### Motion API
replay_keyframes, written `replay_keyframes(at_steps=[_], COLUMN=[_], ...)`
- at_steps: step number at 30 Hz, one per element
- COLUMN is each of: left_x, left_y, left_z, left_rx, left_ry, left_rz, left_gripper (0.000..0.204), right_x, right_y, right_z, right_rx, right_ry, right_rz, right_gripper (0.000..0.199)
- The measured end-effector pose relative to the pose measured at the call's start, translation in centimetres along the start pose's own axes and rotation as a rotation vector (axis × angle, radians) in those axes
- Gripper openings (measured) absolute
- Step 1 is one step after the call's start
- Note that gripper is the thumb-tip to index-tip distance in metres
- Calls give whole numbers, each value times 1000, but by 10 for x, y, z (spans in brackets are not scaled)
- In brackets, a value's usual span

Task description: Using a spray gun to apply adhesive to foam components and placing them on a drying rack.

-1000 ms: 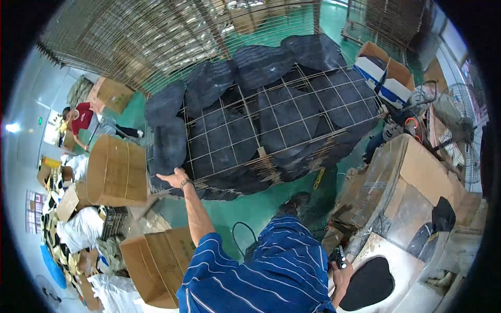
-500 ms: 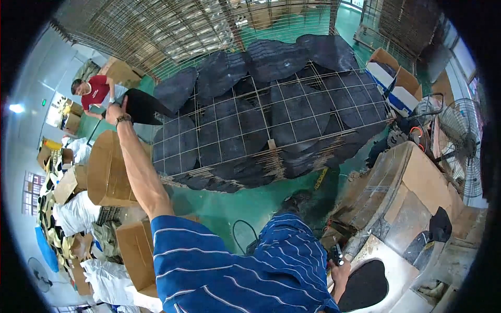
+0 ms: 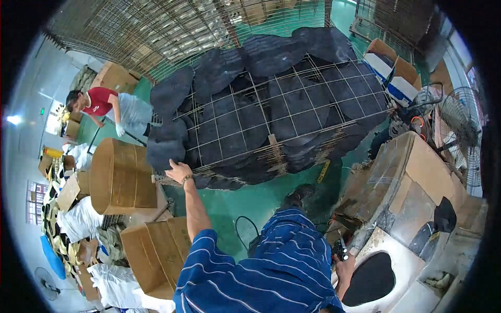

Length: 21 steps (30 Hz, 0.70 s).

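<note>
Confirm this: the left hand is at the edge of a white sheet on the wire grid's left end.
Not white: the head view shows the left hand at the edge of a black sheet on the left end of the wire grid.

Black sheets [image 3: 274,52] (with curved edges) lie on the wire rack [image 3: 272,140].

We see black on the sheets [image 3: 216,72] across the upper centre, green on the floor [image 3: 224,202] around them, and thin white stripes on the blue shirt [image 3: 250,287] at lower centre. At left we find a red top [image 3: 99,101] and brown cartons [image 3: 122,177]; at upper right, a blue-and-white box [image 3: 401,87].
</note>
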<state>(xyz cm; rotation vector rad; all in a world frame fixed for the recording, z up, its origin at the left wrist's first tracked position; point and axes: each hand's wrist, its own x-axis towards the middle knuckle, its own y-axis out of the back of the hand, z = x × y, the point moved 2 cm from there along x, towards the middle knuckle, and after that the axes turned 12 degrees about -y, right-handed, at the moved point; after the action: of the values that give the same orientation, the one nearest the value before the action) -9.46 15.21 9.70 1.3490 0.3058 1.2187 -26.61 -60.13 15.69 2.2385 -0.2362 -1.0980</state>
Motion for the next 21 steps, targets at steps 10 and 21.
replay_keyframes(at_steps=[10, 21], left_x=[-47, -179], left_y=[-17, -82], left_z=[37, 320], left_rx=[545, -8], left_ry=[-396, -1103], left_rz=[450, 308], left_gripper=[82, 65], right_x=[-46, -142], right_y=[4, -7], right_z=[20, 104], right_rx=[292, 592], right_ry=[-66, -337], right_rz=[104, 608], right_gripper=[50, 59])
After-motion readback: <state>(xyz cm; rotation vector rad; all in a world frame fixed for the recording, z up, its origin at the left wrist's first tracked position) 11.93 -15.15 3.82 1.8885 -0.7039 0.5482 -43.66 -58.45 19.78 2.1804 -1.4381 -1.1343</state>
